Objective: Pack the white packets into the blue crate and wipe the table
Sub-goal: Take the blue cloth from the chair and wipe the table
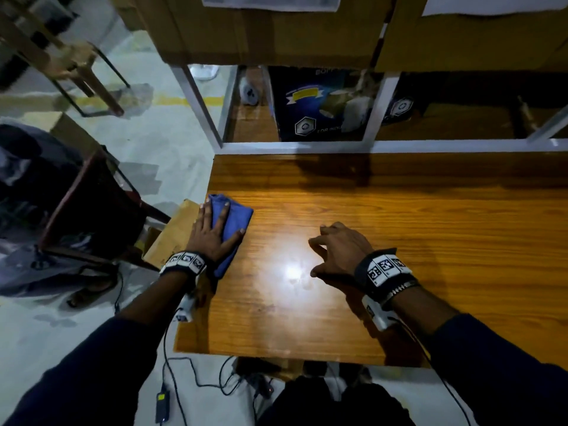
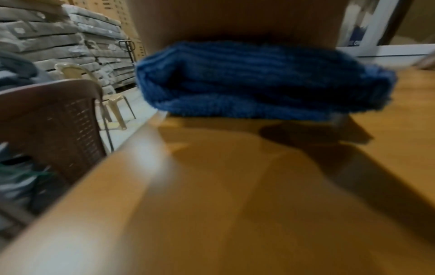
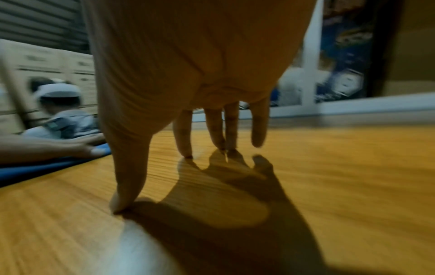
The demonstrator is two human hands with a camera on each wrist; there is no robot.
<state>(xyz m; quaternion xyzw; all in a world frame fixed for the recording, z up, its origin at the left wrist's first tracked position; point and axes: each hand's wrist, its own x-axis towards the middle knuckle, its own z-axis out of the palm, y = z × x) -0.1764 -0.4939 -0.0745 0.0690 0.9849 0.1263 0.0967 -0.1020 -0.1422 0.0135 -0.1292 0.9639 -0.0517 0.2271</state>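
The left hand (image 1: 212,232) lies flat, fingers spread, pressing a folded blue cloth (image 1: 235,218) at the left edge of the wooden bench (image 1: 399,229). The right hand (image 1: 338,250) holds nothing; its spread fingertips (image 3: 186,147) touch the bench.

You're working at a wooden table (image 1: 399,229) that fills the centre and right of the head view (glossy, with a bright glare patch at lower centre). A folded blue cloth (image 1: 233,222) lies at its left edge, your left hand (image 1: 209,235) flat on it; your right hand's fingertips (image 3: 187,154) touch the bare wood.
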